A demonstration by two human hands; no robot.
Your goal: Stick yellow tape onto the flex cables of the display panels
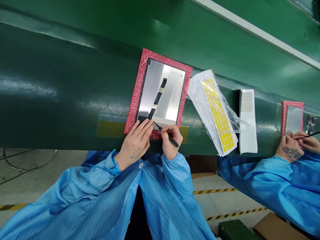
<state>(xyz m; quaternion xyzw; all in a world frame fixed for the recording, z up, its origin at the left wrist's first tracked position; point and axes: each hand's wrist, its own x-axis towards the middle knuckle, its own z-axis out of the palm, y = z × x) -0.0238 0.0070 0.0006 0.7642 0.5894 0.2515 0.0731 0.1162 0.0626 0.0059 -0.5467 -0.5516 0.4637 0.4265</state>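
Note:
A silver display panel [168, 95] with a black and gold flex cable [157, 98] lies on a pink bubble-wrap sheet [136, 91] on the green belt. My left hand [135, 143] rests with fingers stretched flat on the panel's near edge, by the cable's lower end. My right hand [171, 141] is closed around black tweezers [166, 133], whose tip touches the panel next to my left fingertips.
A clear bag with sheets of yellow stickers [219, 115] lies to the right, then a white backing strip [247, 121]. Farther right a co-worker's hands [299, 146] in blue sleeves work with a tool at another panel on pink wrap [293, 117]. Boxes [282, 232] stand on the floor.

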